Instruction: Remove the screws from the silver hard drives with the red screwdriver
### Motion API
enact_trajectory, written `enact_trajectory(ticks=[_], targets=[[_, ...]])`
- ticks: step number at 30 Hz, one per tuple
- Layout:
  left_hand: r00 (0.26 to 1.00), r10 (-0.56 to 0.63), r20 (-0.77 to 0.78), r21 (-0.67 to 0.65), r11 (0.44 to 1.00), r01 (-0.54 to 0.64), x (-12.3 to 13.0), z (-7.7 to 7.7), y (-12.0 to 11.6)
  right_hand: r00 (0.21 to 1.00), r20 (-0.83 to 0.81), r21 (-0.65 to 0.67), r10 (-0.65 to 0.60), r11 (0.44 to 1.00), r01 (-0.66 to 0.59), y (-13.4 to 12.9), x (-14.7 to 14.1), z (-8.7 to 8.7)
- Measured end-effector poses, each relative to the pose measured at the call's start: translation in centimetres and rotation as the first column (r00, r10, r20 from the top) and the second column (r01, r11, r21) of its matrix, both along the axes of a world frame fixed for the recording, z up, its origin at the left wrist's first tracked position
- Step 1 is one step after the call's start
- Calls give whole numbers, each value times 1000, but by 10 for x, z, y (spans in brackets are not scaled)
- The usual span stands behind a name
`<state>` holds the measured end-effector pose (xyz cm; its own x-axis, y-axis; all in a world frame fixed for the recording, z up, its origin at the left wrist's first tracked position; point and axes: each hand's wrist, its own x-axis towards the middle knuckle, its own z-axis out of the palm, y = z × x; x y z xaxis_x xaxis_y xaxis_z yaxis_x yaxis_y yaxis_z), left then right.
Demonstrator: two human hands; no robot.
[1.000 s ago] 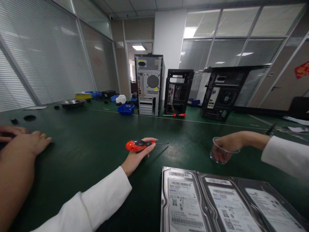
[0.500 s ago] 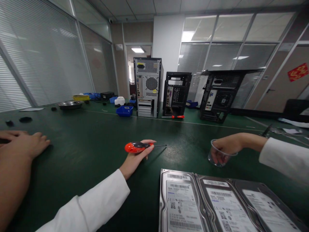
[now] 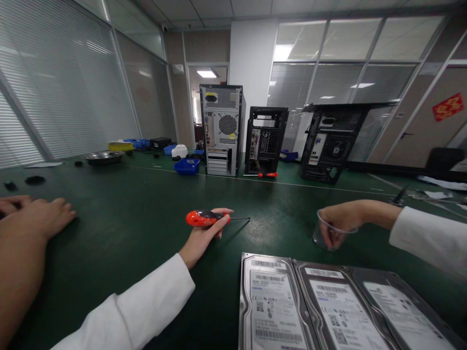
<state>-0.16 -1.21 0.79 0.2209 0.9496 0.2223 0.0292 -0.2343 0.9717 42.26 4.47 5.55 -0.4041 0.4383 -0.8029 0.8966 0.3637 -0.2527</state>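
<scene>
My left hand (image 3: 206, 236) is closed around a red and black screwdriver (image 3: 199, 218), whose shaft points right over the green table (image 3: 146, 204). On the right, my right hand (image 3: 337, 221) reaches down into a clear plastic cup (image 3: 321, 238). Its fingertips are pressed together low in the cup; whatever they pinch is too small to make out. Nearer to me, three hard drives lie side by side, labels up: a left one (image 3: 275, 306), a middle one (image 3: 339, 306) and a right one (image 3: 404, 311).
Another person's hands (image 3: 47, 218) rest at the left edge. Across the back stand three computer cases (image 3: 222, 126), with a red screwdriver (image 3: 268, 174) before the middle one. A blue bin (image 3: 187, 166) and a metal dish (image 3: 104, 157) are at the back left.
The fingers of my right hand have drawn closer together inside the cup. The view has shifted slightly; my left hand keeps its hold on the screwdriver.
</scene>
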Motion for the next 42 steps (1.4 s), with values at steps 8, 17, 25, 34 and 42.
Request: enact_trajectory(ticks=[8,17,25,34,42], targets=[[1000,-6,-1,7,1000,6,1,1,-1,997,-72,143,-34,989,44,-9,-3,5],[999,-5,-31,10,1000,5,1,-1,1,998,-41,171,-52,983,58,-17,-10,33],[1000,4,-21,22,1000,-4,1,0,1,999,24,172,-49,984,44,-21,-19,38],[1000,-1,-31,4,1000,2,0,1,-1,998,-37,210,-44,976,50,-21,-22,38],[999,-13,-36,13,1000,14,0,-1,1,977,-189,205,-98,969,137,-32,-6,48]])
